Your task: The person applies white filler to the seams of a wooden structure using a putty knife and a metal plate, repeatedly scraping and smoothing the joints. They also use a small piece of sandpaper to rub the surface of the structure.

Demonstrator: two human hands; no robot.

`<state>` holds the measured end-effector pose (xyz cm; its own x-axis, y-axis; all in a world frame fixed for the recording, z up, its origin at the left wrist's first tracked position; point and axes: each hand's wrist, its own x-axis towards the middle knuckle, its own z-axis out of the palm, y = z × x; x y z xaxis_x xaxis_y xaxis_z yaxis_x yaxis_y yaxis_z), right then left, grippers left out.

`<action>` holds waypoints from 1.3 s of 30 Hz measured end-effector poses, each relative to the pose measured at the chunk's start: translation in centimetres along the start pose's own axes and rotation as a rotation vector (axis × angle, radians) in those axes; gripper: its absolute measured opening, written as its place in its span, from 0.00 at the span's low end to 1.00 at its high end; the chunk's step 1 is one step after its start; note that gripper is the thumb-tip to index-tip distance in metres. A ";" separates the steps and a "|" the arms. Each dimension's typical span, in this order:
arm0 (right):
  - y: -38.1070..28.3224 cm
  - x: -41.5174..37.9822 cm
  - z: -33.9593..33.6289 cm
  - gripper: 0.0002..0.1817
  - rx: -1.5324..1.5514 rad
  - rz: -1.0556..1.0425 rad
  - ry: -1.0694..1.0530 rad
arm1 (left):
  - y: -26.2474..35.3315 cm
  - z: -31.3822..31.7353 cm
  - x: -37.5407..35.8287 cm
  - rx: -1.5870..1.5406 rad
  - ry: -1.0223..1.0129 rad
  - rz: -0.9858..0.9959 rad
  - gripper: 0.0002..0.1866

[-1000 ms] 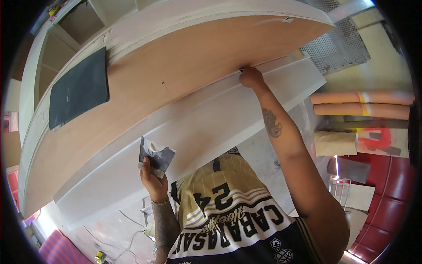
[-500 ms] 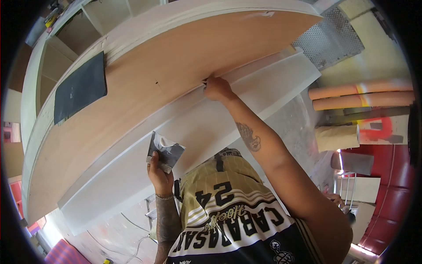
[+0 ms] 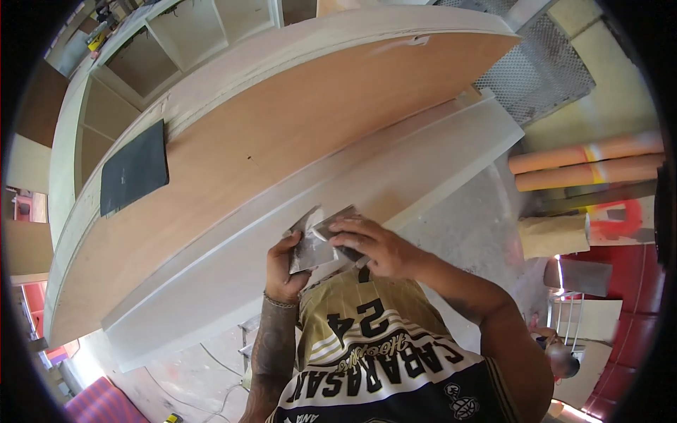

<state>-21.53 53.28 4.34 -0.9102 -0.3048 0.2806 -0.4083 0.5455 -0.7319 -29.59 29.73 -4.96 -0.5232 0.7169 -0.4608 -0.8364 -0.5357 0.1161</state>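
My left hand is closed on a flat metal putty scraper, its thumb on the face. White putty smears that face. In my right hand is a second putty scraper, its edge against or just over the left one; contact is hard to make out. Some white paste shows between the two blades. Both hands are in front of my body, over the near edge of a pale ledge. Beyond it rises a brown wooden panel with a small dark hole.
A dark rectangular sheet lies at the panel's left. White shelving stands behind. To the right are orange tubes, a brown paper roll and perforated metal. Another person is at lower right.
My right hand has come back from the seam between panel and ledge to the left scraper. My left hand has moved slightly right, and its scraper has turned.
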 end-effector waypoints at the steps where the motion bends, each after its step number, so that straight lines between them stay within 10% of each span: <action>1: 1.5 -0.3 -1.1 0.28 -0.073 -0.008 -0.032 | 0.3 0.5 -0.1 0.049 0.063 0.095 0.16; 5: 12.7 -2.5 -5.6 0.31 -0.285 0.216 -0.010 | 2.1 5.6 -1.6 0.088 0.170 0.406 0.19; 9: 20.0 0.5 -10.9 0.23 -0.664 0.870 0.116 | 3.8 1.6 -2.7 0.172 0.172 0.476 0.18; 14: 27.6 3.7 -9.5 0.17 -0.807 0.924 -0.082 | 1.3 -0.8 -3.3 0.263 0.355 0.468 0.14; 23: 20.2 9.2 1.4 0.16 -0.858 0.897 0.221 | -1.6 -1.1 -4.4 0.241 0.533 0.469 0.10; 39: 11.4 12.6 6.2 0.15 -0.361 0.710 -0.136 | -1.1 -0.6 -2.2 0.273 0.525 0.479 0.10</action>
<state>-37.19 50.83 -4.28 -0.9540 0.1294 -0.2705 0.2451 0.8562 -0.4548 -27.38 28.49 -4.59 -0.7501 0.0906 -0.6551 -0.5837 -0.5563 0.5914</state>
